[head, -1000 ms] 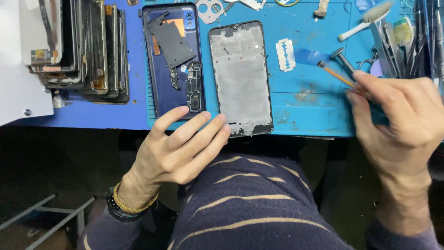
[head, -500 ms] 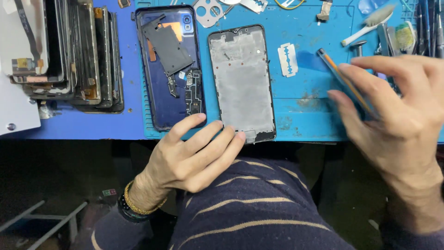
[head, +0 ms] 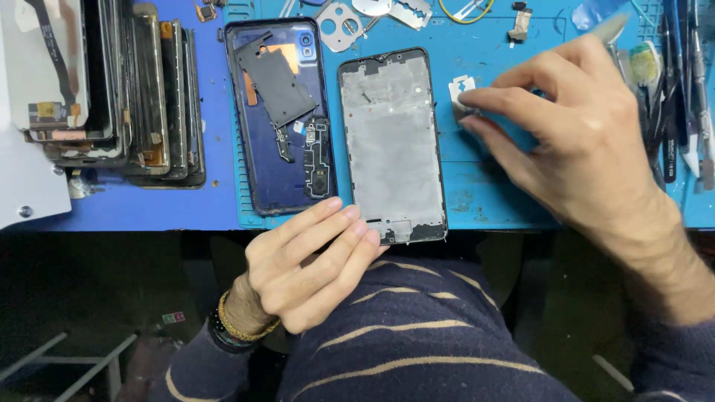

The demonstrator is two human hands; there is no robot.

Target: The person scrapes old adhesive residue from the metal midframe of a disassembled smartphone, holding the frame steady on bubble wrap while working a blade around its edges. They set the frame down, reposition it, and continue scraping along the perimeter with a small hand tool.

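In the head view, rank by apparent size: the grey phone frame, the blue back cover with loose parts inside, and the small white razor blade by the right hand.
1-2. blue back cover and grey phone frame: look alike, not ranked.
3. white razor blade, far smallest, partly hidden under the right hand.

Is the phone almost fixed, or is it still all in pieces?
Still in pieces. Done: the blue back cover and grey phone frame lie apart. In hand: the right hand reaches the razor blade; the left hand rests by the frame. Left: putting everything together.
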